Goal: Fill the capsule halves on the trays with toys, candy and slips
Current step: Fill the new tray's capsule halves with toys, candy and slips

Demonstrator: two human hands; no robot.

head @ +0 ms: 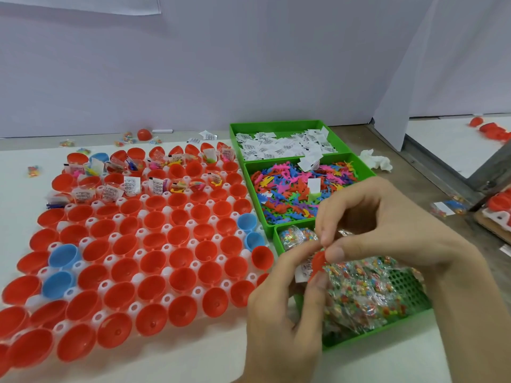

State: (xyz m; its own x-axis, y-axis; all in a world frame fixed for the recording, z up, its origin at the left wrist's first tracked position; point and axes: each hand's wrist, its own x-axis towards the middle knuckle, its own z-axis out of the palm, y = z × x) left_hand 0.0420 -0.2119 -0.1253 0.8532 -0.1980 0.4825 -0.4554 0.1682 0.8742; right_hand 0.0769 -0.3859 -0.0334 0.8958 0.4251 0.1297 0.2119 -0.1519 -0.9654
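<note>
**Left grip** [284, 299]: your fingers are curled round one red half [318, 262], thumb against its near side.
**Right grip** [387, 230]: your thumb and forefinger pinch at the mouth of the same half. Whether they also hold a piece going in is hidden.
**Half in hand:** off the tray [199, 291], to its right, held between both grips over the near candy compartment of the green bin [409, 294]. A white slip [302, 269] shows at its left side, against your left fingers.
**Done:**
- The far two or three rows of halves [130, 186] hold slips, toys and packets.
- Several of these lean or stick out above the rims.

**Left:**
- All the middle and near rows [154, 261] stand empty, red with a few blue [63, 255] among them.
- By my reckoning the job is early, with most of the tray still to fill.

**Stock:**
- Slips [276, 147] in the far compartment.
- Toys [290, 194] in the middle compartment.
- Candy packets [359, 286] in the near compartment, under your hands.
- All three compartments are well supplied.

**Loose on the desk:** a few candy packets [127, 138] beyond the far edge of the tray.
</note>
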